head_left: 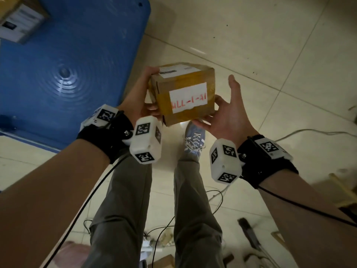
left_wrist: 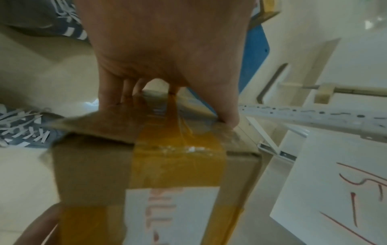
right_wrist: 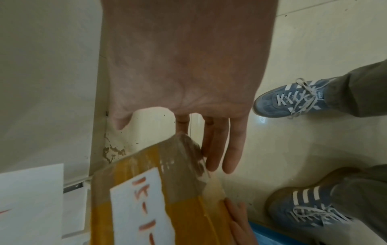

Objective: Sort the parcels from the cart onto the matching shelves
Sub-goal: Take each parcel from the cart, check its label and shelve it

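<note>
Forearms fill the near corners of the head view, each wrist strapped with a black band and white marker blocks. Just beyond them the left hand (head_left: 139, 97) grips a small cardboard parcel (head_left: 183, 93) by its left end, thumb curled on the near side and fingers wrapped over the far edge. The right hand (head_left: 228, 113) is spread wide, palm up, its fingers straight and reaching under the parcel's right end, the thumb standing clear in the air. The parcel is held in the air above pale floor tiles (head_left: 280, 55), banded with yellow-brown tape and carrying a white label (head_left: 189, 98) hand-lettered in red, plus a printed slip on its far top edge.

To the far left lies the blue cart deck (head_left: 67, 74), with another labelled box (head_left: 21, 20) at its far corner. Grey trousers and a blue sneaker (head_left: 194, 138) show below the parcel, with loose cables on the floor.

The left wrist view alone shows the taped end flap under the left hand's fingers (left_wrist: 111, 92), and to the right a white sign (left_wrist: 339, 190) with red strokes beside a perforated metal rail (left_wrist: 314, 116). The right wrist view alone shows both sneakers, and the right hand's straight fingers (right_wrist: 232, 149) lying along the parcel's corner.
</note>
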`<state>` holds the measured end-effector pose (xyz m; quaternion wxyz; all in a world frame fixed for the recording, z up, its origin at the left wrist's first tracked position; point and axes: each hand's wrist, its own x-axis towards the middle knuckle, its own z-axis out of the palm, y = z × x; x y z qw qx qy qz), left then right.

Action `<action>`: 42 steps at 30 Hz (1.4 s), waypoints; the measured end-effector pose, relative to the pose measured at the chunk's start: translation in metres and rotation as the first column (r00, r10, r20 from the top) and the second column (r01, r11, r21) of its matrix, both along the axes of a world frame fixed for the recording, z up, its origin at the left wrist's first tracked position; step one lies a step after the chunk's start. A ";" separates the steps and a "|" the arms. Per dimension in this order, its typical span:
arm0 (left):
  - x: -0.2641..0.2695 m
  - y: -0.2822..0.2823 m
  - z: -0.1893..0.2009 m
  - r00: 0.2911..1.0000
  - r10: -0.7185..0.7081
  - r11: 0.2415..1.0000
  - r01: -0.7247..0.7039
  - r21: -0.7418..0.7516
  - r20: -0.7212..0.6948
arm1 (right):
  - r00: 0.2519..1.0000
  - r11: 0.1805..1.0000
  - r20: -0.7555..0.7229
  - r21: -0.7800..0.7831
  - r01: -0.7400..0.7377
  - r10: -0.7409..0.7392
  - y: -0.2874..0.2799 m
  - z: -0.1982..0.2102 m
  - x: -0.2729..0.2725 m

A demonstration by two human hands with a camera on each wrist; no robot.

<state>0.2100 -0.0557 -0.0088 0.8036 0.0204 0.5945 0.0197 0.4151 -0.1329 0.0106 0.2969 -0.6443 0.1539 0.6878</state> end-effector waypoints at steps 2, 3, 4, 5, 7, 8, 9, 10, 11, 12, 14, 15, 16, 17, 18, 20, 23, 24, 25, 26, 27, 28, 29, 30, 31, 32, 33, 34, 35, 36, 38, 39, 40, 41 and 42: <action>-0.003 -0.002 -0.006 1.000 -0.014 1.000 0.014 -0.014 0.022 | 0.999 0.999 0.009 -0.014 -0.033 0.033 -0.001 -0.002 0.003; -0.003 -0.004 -0.007 0.999 -0.027 0.999 0.028 -0.032 0.038 | 0.998 0.998 0.013 -0.022 -0.060 0.060 -0.002 -0.004 0.004; -0.003 -0.005 -0.010 0.998 -0.052 0.997 0.054 -0.046 0.045 | 0.995 0.995 0.003 -0.025 -0.098 0.098 -0.002 -0.005 0.005; -0.002 -0.005 -0.011 0.996 -0.071 0.996 0.073 -0.051 0.047 | 0.989 0.989 -0.030 -0.021 -0.143 0.142 -0.003 -0.006 0.005; 0.002 -0.007 -0.009 0.993 -0.114 0.993 0.115 -0.027 0.013 | 0.972 0.981 -0.132 0.001 -0.194 0.192 -0.004 -0.008 0.003; 0.005 -0.007 -0.007 0.990 -0.138 0.990 0.138 -0.002 -0.007 | 0.972 0.985 -0.161 -0.010 -0.174 0.171 -0.004 -0.008 0.003; 0.007 -0.007 -0.006 0.985 -0.169 0.985 0.169 0.020 -0.016 | 0.978 0.990 -0.166 -0.033 -0.134 0.127 -0.004 -0.009 0.005; 0.010 -0.007 -0.004 0.978 -0.209 0.977 0.210 0.047 -0.027 | 0.982 0.994 -0.171 -0.050 -0.095 0.085 -0.005 -0.012 0.007; 0.013 -0.007 -0.002 0.968 -0.249 0.965 0.251 0.080 -0.034 | 0.983 0.996 -0.177 -0.057 -0.061 0.050 -0.006 -0.014 0.009; 0.016 -0.005 0.001 0.963 -0.265 0.956 0.268 0.122 -0.040 | 0.981 0.998 -0.193 -0.059 -0.026 0.014 -0.007 -0.013 0.011; 0.027 -0.002 0.012 0.966 -0.250 0.935 0.260 0.241 -0.074 | 0.962 0.992 -0.245 -0.077 0.104 -0.120 -0.011 -0.011 0.012; 0.031 -0.001 0.016 0.964 -0.238 0.917 0.262 0.299 -0.115 | 0.946 0.983 -0.268 -0.078 0.169 -0.184 -0.012 -0.009 0.012; 0.036 0.000 0.018 0.961 -0.225 0.894 0.270 0.357 -0.163 | 0.929 0.974 -0.291 -0.067 0.216 -0.227 -0.015 -0.009 0.013; 0.043 0.000 0.022 0.958 -0.214 0.870 0.277 0.408 -0.194 | 0.912 0.965 -0.317 -0.051 0.258 -0.261 -0.018 -0.009 0.015; 0.048 0.000 0.024 0.956 -0.214 0.851 0.284 0.441 -0.201 | 0.891 0.954 -0.347 -0.039 0.298 -0.292 -0.021 -0.009 0.018; 0.058 0.000 0.028 0.954 -0.238 0.820 0.299 0.489 -0.184 | 0.856 0.939 -0.406 -0.021 0.343 -0.321 -0.026 -0.008 0.021; 0.067 0.003 0.033 0.949 -0.274 0.767 0.313 0.560 -0.155 | 0.856 0.942 -0.405 -0.036 0.335 -0.320 -0.028 -0.009 0.020; 0.071 0.005 0.033 0.943 -0.296 0.745 0.327 0.581 -0.152 | 0.888 0.953 -0.349 -0.050 0.300 -0.298 -0.028 -0.010 0.018; 0.074 0.006 0.035 0.929 -0.334 0.718 0.359 0.596 -0.157 | 0.930 0.965 -0.259 -0.073 0.250 -0.261 -0.027 -0.011 0.015; 0.078 0.008 0.036 0.904 -0.390 0.683 0.413 0.602 -0.177 | 0.960 0.974 -0.171 -0.089 0.209 -0.222 -0.026 -0.013 0.013; 0.083 0.010 0.039 0.869 -0.451 0.645 0.474 0.599 -0.203 | 0.976 0.978 -0.100 -0.100 0.182 -0.192 -0.026 -0.013 0.012; 0.088 0.012 0.042 0.835 -0.499 0.610 0.528 0.591 -0.231 | 0.982 0.982 -0.077 -0.099 0.164 -0.172 -0.026 -0.013 0.012; 0.093 0.015 0.045 0.810 -0.527 0.586 0.565 0.581 -0.256 | 0.983 0.983 -0.087 -0.094 0.156 -0.164 -0.027 -0.012 0.012; 0.097 0.019 0.047 0.801 -0.533 0.583 0.581 0.567 -0.273 | 0.978 0.982 -0.108 -0.088 0.168 -0.177 -0.030 -0.012 0.012; 0.100 0.023 0.049 0.808 -0.521 0.603 0.576 0.552 -0.274 | 0.970 0.978 -0.134 -0.087 0.191 -0.202 -0.033 -0.011 0.014; 0.103 0.028 0.051 0.819 -0.509 0.626 0.562 0.541 -0.263 | 0.959 0.971 -0.159 -0.080 0.226 -0.236 -0.036 -0.010 0.015; 0.104 0.032 0.052 0.820 -0.514 0.627 0.560 0.542 -0.252 | 0.943 0.960 -0.181 -0.072 0.270 -0.279 -0.038 -0.008 0.017; 0.106 0.036 0.052 0.802 -0.543 0.600 0.578 0.553 -0.250 | 0.920 0.943 -0.207 -0.068 0.327 -0.334 -0.040 -0.006 0.017; 0.107 0.038 0.053 0.777 -0.579 0.565 0.601 0.565 -0.248 | 0.895 0.925 -0.235 -0.064 0.375 -0.379 -0.042 -0.005 0.018; 0.109 0.039 0.053 0.748 -0.617 0.528 0.624 0.576 -0.245 | 0.877 0.913 -0.262 -0.053 0.404 -0.403 -0.045 -0.004 0.019; 0.113 0.040 0.052 0.687 -0.683 0.457 0.668 0.587 -0.249 | 0.879 0.918 -0.291 0.001 0.396 -0.378 -0.049 -0.002 0.017; 0.116 0.040 0.052 0.661 -0.706 0.432 0.685 0.586 -0.253 | 0.885 0.920 -0.286 0.024 0.391 -0.368 -0.049 0.000 0.016; 0.118 0.039 0.052 0.642 -0.723 0.414 0.698 0.584 -0.255 | 0.888 0.917 -0.272 0.043 0.397 -0.371 -0.050 0.002 0.015; 0.121 0.038 0.052 0.634 -0.731 0.406 0.703 0.584 -0.254 | 0.890 0.912 -0.255 0.066 0.405 -0.377 -0.050 0.003 0.015; 0.123 0.037 0.052 0.629 -0.734 0.402 0.705 0.584 -0.254 | 0.892 0.908 -0.244 0.081 0.410 -0.381 -0.051 0.005 0.014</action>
